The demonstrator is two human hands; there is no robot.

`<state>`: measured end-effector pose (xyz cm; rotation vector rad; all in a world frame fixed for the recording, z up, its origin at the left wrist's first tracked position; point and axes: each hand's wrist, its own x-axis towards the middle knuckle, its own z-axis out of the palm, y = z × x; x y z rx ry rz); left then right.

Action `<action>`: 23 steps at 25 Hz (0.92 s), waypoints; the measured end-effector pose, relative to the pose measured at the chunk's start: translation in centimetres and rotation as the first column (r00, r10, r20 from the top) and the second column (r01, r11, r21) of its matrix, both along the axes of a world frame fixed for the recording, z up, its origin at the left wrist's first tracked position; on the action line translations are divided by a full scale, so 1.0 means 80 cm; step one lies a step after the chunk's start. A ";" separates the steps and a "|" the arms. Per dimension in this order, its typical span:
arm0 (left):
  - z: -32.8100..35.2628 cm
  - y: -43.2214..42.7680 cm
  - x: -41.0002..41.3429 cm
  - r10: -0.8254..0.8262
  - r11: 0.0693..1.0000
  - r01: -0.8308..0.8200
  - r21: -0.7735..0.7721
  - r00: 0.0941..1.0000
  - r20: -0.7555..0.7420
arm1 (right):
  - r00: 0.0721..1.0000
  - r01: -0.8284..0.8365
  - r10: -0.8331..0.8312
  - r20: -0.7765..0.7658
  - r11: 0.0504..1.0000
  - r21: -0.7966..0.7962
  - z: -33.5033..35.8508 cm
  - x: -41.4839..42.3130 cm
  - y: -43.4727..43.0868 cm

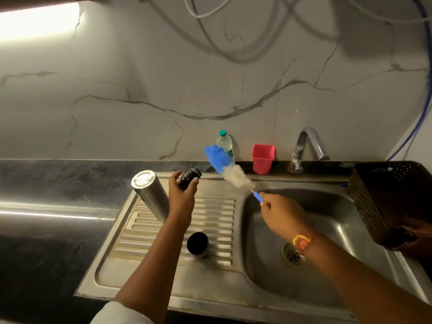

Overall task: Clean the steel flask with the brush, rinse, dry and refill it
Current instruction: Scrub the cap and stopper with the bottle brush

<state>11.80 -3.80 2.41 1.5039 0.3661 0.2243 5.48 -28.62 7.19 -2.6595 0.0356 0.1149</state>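
Observation:
The steel flask (pixel 150 194) stands upside down on the ribbed drainboard (pixel 210 218), bottom end up and leaning left. Just right of it, my left hand (pixel 182 195) grips a small black stopper (pixel 190 175) above the drainboard. A black cup-shaped cap (pixel 197 244) sits lower on the drainboard. My right hand (pixel 282 213) holds the blue handle of the bottle brush (pixel 230 170) over the sink basin (pixel 327 230). The brush's white and blue bristles point up and left, toward the stopper, without touching it.
A clear water bottle with a green cap (pixel 225 143) and a red cup (pixel 263 159) stand against the marble wall. The tap (pixel 306 148) rises behind the basin. A dark perforated basket (pixel 388 197) sits at the right. Black countertop (pixel 58 183) extends left.

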 end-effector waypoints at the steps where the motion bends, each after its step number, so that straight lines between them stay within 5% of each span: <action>1: -0.001 -0.001 -0.002 0.009 0.981 -0.012 -0.191 1.000 -0.018 | 0.999 -0.007 0.013 -0.040 0.988 0.155 -0.001 -0.008 0.004; 4: 0.003 -0.014 -0.003 -0.001 0.822 -0.024 -0.569 0.999 -0.042 | 0.985 0.000 0.083 -0.148 0.873 0.488 -0.001 -0.044 0.028; 9: 0.009 -0.041 -0.006 -0.100 0.574 0.025 -0.819 0.994 -0.040 | 0.996 -0.009 0.044 -0.081 0.918 0.397 -0.005 -0.008 0.045; 19: 0.012 -0.051 -0.003 -0.086 0.566 -0.018 -0.824 0.993 -0.081 | 0.999 -0.035 0.031 0.019 0.948 0.317 0.014 0.002 0.051; 23: 0.006 -0.039 0.004 -0.024 0.518 -0.069 -0.853 0.995 -0.095 | 0.992 -0.091 0.112 -0.055 0.951 0.297 0.008 -0.028 0.048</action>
